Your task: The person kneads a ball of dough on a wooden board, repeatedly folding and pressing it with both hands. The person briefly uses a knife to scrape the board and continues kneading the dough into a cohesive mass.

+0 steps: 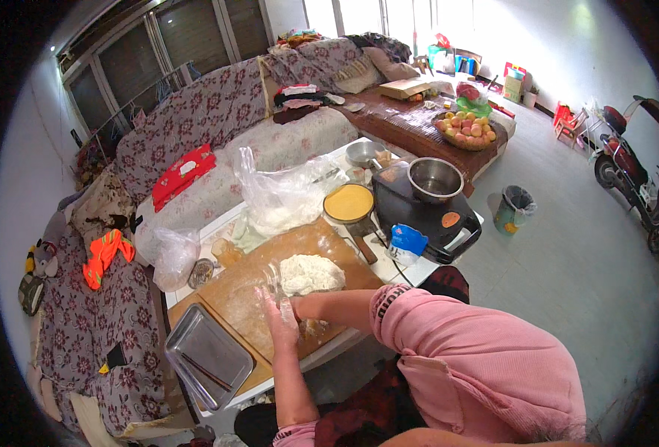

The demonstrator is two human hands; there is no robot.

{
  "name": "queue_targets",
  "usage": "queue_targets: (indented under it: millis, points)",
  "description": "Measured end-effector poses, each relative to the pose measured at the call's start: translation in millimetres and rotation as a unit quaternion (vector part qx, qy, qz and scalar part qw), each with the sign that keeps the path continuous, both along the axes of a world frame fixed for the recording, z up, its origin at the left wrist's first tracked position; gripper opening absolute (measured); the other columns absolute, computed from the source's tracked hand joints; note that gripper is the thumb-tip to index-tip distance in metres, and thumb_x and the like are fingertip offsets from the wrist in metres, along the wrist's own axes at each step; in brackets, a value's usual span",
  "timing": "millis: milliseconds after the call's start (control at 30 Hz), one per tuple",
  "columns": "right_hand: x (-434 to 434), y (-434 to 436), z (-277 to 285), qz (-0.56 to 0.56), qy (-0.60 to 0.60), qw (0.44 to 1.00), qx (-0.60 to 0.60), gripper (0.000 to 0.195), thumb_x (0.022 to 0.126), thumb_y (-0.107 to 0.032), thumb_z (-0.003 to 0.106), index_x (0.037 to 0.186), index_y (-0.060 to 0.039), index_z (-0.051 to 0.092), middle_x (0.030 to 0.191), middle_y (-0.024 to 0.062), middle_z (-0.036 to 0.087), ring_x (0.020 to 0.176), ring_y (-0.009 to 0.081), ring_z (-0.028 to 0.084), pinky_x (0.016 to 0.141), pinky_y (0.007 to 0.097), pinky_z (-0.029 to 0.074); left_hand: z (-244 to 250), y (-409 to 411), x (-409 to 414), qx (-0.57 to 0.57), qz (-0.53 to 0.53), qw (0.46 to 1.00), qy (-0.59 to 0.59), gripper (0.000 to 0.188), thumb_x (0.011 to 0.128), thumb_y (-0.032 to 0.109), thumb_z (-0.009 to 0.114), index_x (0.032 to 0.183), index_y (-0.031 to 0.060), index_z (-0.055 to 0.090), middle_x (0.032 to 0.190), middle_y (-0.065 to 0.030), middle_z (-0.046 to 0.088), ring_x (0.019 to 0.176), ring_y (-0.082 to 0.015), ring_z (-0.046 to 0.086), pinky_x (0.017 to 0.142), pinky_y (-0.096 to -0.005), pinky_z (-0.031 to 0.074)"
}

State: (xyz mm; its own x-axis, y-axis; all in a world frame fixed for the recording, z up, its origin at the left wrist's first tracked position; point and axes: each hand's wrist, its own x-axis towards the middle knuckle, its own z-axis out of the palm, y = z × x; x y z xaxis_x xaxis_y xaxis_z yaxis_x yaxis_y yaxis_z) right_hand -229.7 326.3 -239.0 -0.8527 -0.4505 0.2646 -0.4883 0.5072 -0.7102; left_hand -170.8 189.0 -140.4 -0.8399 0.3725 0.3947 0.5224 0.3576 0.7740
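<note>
A lump of pale dough (pixel 311 274) rests on a floured wooden board (pixel 234 296). My left hand (pixel 279 319) is just in front of the dough, flour on its fingers, which are extended and apart with nothing visible in them. Close against it is my right hand (pixel 300 308), mostly hidden behind the left, so its fingers cannot be made out. Dough crumbs lie on the board near my wrists. To the left, a rectangular steel tray (pixel 234 349) overlaps the board's edge and holds dark thin sticks (pixel 203 370).
Behind the board stands an open plastic bag (pixel 284 201) with white powder. At right are a long-handled pan (pixel 349 202) with a yellow surface, a blue-and-white packet (pixel 407 243) and a black electric griddle (pixel 391 195) bearing a steel pot (pixel 435 179). A waste bin (pixel 511 215) stands on the floor.
</note>
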Motion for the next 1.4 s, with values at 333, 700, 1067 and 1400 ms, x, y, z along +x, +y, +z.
queue_targets:
  millis: [333,700,1067,1400]
  points:
    - [-2,-30,-22,-0.188,0.030,0.981,0.026,0.038,0.098,-0.033,0.052,0.129,-0.0105,0.052,0.134,0.0124,0.054,0.123,0.0283,0.047,0.099,0.0431,0.040,-15,21,-10,0.157,0.068,0.965,-0.196,0.068,0.109,0.038,0.042,0.161,-0.0024,0.022,0.163,-0.0199,0.034,0.146,-0.0297,0.039,0.120,-0.0391,0.032]
    - [47,-79,44,-0.169,0.068,0.950,-0.255,0.082,0.084,-0.048,0.058,0.151,-0.0042,0.040,0.154,0.0189,0.042,0.142,0.0335,0.036,0.114,0.0467,0.029,-7,-7,-58,0.527,-0.030,0.741,-0.415,0.055,0.112,0.032,0.034,0.156,-0.0004,0.030,0.158,-0.0188,0.043,0.144,-0.0307,0.046,0.122,-0.0417,0.035]
    - [-21,-60,7,-0.389,-0.303,0.709,-0.505,0.040,0.094,-0.038,0.062,0.104,-0.0011,0.074,0.099,0.0201,0.076,0.089,0.0331,0.074,0.072,0.0462,0.057,3,15,8,0.518,0.009,0.743,-0.424,0.028,0.105,0.031,0.051,0.112,0.0047,0.060,0.106,-0.0071,0.066,0.096,-0.0224,0.064,0.089,-0.0388,0.053]
    - [40,-70,40,-0.154,-0.121,0.897,-0.396,0.051,0.108,-0.041,0.044,0.146,-0.0080,0.053,0.136,0.0084,0.060,0.130,0.0173,0.049,0.108,0.0386,0.041,-11,6,15,0.371,0.050,0.838,-0.397,0.052,0.107,0.040,0.044,0.142,0.0028,0.045,0.131,-0.0121,0.056,0.116,-0.0302,0.056,0.102,-0.0457,0.048]
